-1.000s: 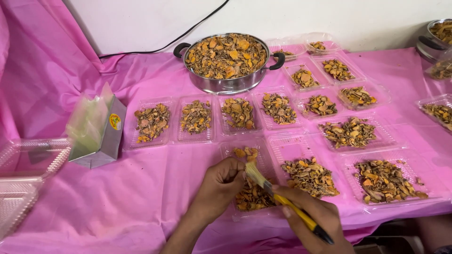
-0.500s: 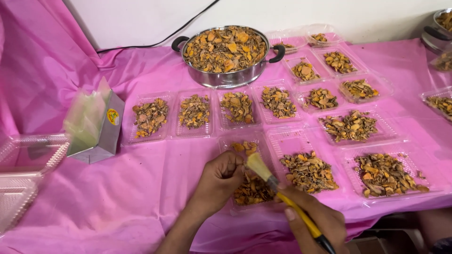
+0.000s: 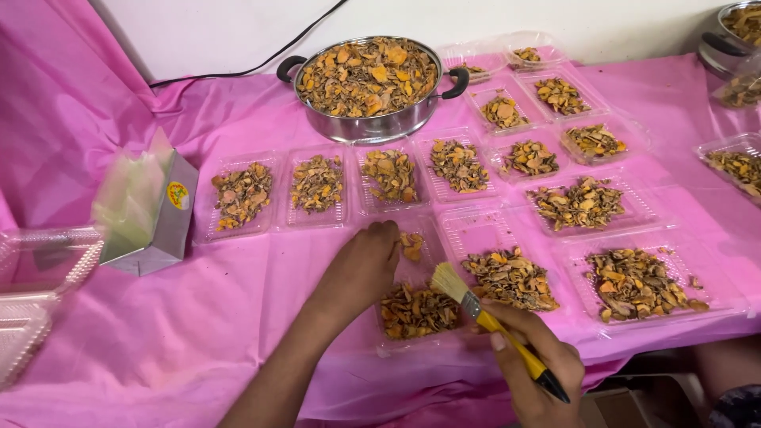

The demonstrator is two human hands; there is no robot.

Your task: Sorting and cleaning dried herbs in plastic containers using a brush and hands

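I see a clear plastic tray (image 3: pixel 412 317) lying flat on the pink-covered worktop (image 3: pixel 198 317), near its front edge. The tray is shallow and rectangular, with a heap of dried orange-brown pieces (image 3: pixel 416 311) at its near end and a small loose clump at its far end.

The tray lies between the two hands. The left hand (image 3: pixel 361 269) rests over its left rim and far half; the right hand (image 3: pixel 531 364) sits just beside its near right corner.

The left hand is loosely curled, fingers bent downward with the tips at the small far clump; I cannot tell whether they pinch a piece. The right hand is closed around a paintbrush (image 3: pixel 495 329) with a yellow handle, black end and pale bristles. The bristles point up and left and sit at the tray's right edge.

More filled trays lie in rows behind, along with a steel pot (image 3: pixel 369 83) of the same pieces.
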